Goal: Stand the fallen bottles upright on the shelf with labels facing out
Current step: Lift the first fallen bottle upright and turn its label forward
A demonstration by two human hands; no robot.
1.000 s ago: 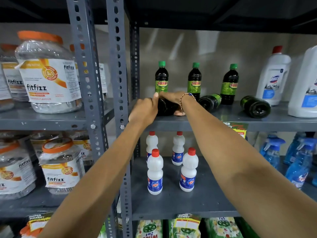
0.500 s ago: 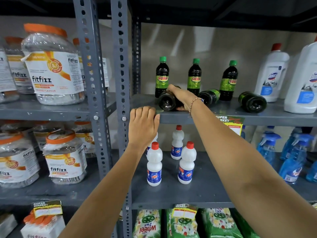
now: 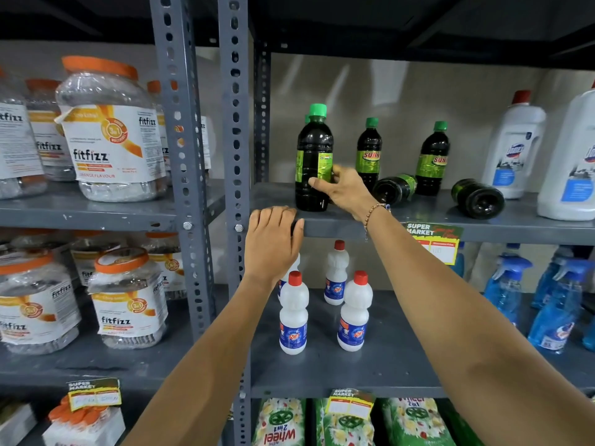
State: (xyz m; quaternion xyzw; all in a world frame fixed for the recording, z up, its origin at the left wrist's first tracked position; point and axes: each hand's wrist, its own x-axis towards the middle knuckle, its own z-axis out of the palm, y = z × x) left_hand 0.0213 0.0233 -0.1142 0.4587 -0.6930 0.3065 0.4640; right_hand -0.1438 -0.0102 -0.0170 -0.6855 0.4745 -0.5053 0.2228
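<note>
A dark bottle with a green cap (image 3: 314,156) stands upright near the front of the grey shelf (image 3: 335,225). My right hand (image 3: 346,189) grips its lower half; its label is turned sideways, mostly to the right. My left hand (image 3: 272,241) rests on the shelf's front edge, holding no bottle. Behind, two more upright bottles (image 3: 368,152) (image 3: 433,157) show their Sunny labels, and another green cap peeks out behind the held bottle. Two bottles lie on their sides, bases toward me: one (image 3: 394,188) just right of my right hand, one (image 3: 478,197) farther right.
Large white jugs (image 3: 512,146) stand at the shelf's right end. Grey slotted uprights (image 3: 236,156) bound the bay on the left, with fitfizz jars (image 3: 109,133) beyond. White bottles with red caps (image 3: 293,313) stand on the shelf below, blue spray bottles (image 3: 505,284) to their right.
My right hand has raised the fallen bottle from lying on its side to standing upright. My left hand stays on the shelf edge.
</note>
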